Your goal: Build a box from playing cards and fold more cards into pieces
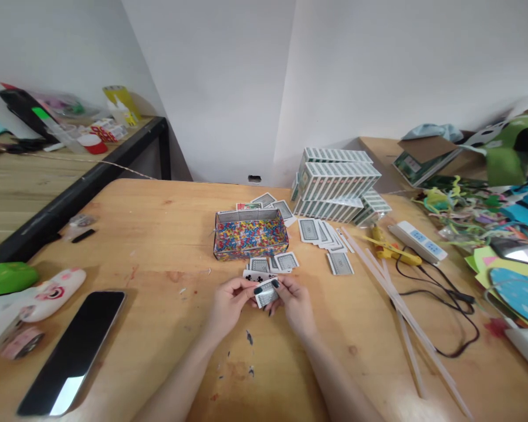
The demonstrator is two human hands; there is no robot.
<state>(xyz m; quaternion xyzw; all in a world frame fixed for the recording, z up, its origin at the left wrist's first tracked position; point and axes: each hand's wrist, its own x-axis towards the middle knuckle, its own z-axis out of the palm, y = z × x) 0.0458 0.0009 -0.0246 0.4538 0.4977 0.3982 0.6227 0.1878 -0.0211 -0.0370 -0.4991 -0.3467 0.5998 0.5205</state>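
Observation:
A playing card [266, 294] with a patterned grey back is pinched between my left hand [232, 303] and my right hand [295, 302], low over the table. Both hands are closed on its edges, and dark nails show on its face. Just beyond it, a face-up club card [257, 276] lies partly hidden behind my fingers. An open box [250, 253] with a multicoloured pattern stands farther off, cards lining its inside back wall. Several loose cards lie in front of it, with a card [287, 261] at their right end. More cards [308, 231] fan out to its right.
Striped card boxes [338, 180] are stacked at the back. Glue sticks [405, 316], a yellow glue gun [393, 249], its black cord and a power strip [418, 241] lie right. A phone [73, 351] and a white pouch [57, 293] lie left. Craft scraps [462, 208] crowd the far right.

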